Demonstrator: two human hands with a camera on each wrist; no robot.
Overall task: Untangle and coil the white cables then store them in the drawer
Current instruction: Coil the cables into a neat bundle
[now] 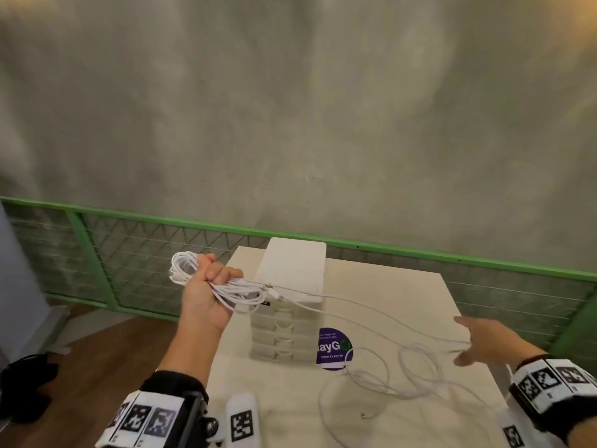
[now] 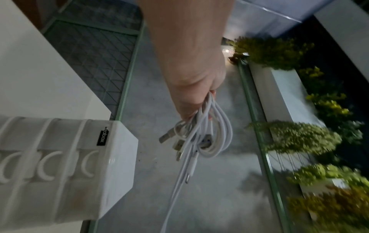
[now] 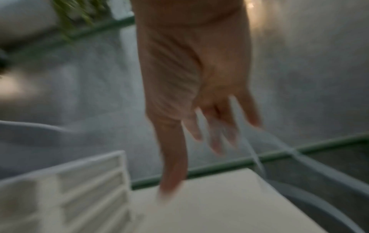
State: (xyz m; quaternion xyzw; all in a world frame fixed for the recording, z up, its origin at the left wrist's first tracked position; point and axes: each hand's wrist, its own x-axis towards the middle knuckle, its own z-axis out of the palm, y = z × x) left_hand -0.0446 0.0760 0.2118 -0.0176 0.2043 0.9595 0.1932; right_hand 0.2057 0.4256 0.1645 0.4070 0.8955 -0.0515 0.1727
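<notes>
The right wrist view is smeared with motion, so whether the right hand [image 3: 199, 97] touches the loose cable [image 1: 387, 321] cannot be told. The left hand's curled fingers [image 1: 223, 274] hide the middle of the coiled bundle [image 2: 207, 134]. The tabletop [image 1: 403, 286] and another cable loop [image 1: 329, 418] run off the head view's bottom edge.

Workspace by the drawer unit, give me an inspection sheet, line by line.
Surface: white table, purple round sticker.
Job's things: drawer unit, drawers shut.
Clutter: nothing seen.
Grips: left hand grips the coiled bundle; right hand open, strands running across its fingers.
Cables: loose cable sprawls on the table, strands stretched between the hands.
Surroundings: green railing, concrete wall, wood floor.
</notes>
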